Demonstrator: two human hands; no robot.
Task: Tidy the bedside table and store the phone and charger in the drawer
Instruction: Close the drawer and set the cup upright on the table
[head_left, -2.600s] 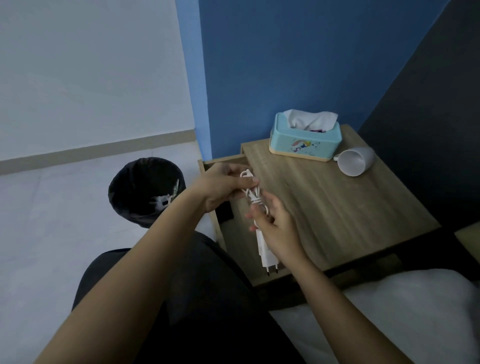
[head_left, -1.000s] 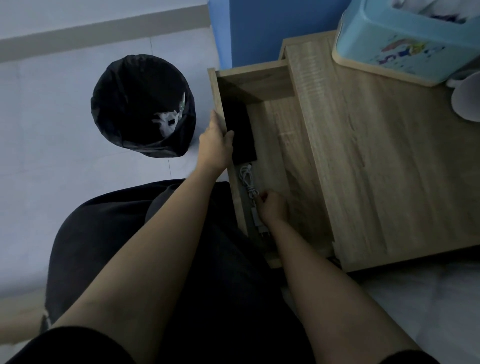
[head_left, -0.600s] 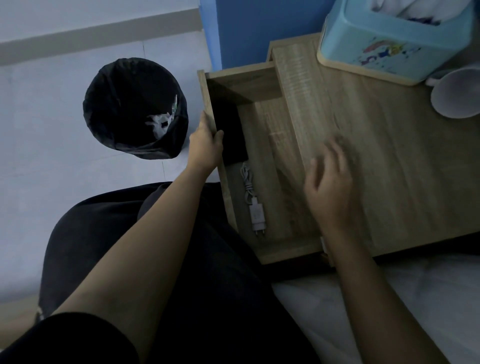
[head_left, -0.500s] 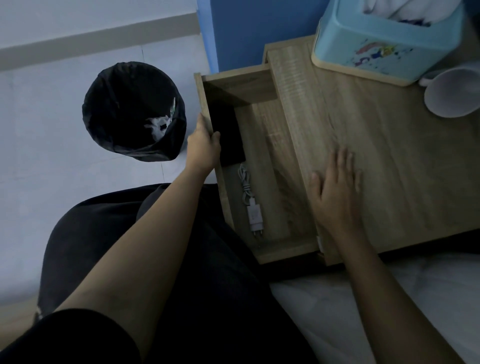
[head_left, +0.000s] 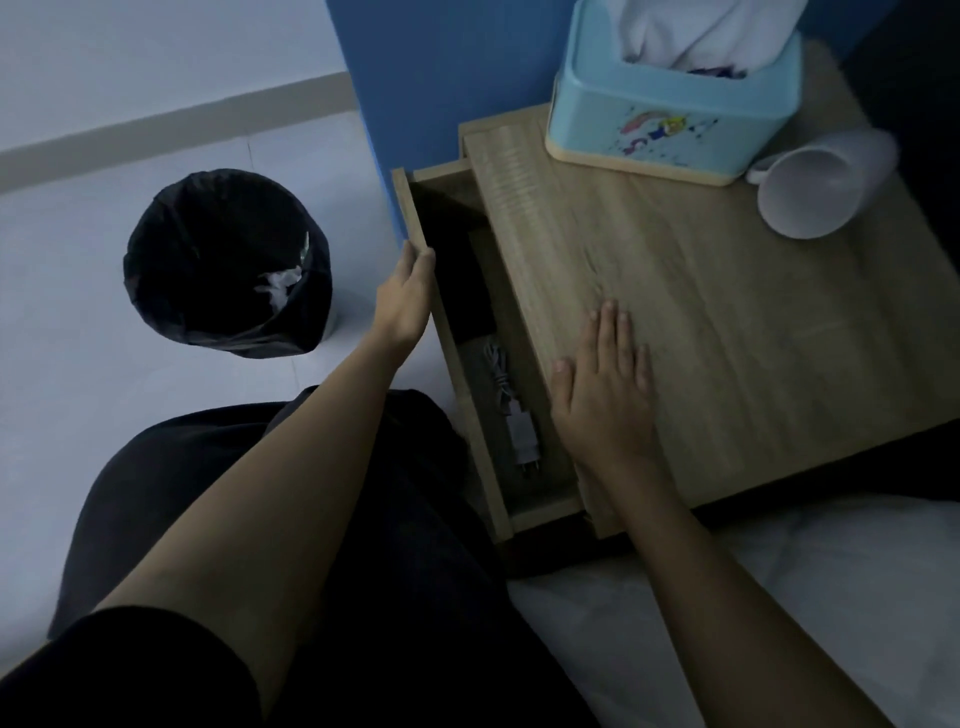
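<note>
The left hand (head_left: 405, 301) has its grip on the drawer (head_left: 415, 218) front, likely to push it shut; the right hand (head_left: 605, 389) lies flat, gripping nothing, steadying the table (head_left: 727, 322); phone (head_left: 457, 270) and charger (head_left: 511, 405) lie inside the drawer, phone farther.

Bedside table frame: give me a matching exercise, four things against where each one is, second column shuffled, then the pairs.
Things:
1. charger
2. mug
3. left hand
4. right hand

Places:
A. lying on its side beside the tissue box
B. flat on the tabletop, near its drawer-side edge
C. inside the partly open drawer, nearer the person than the phone
D. on the drawer's front panel

Pairs: 1-C, 2-A, 3-D, 4-B
</note>
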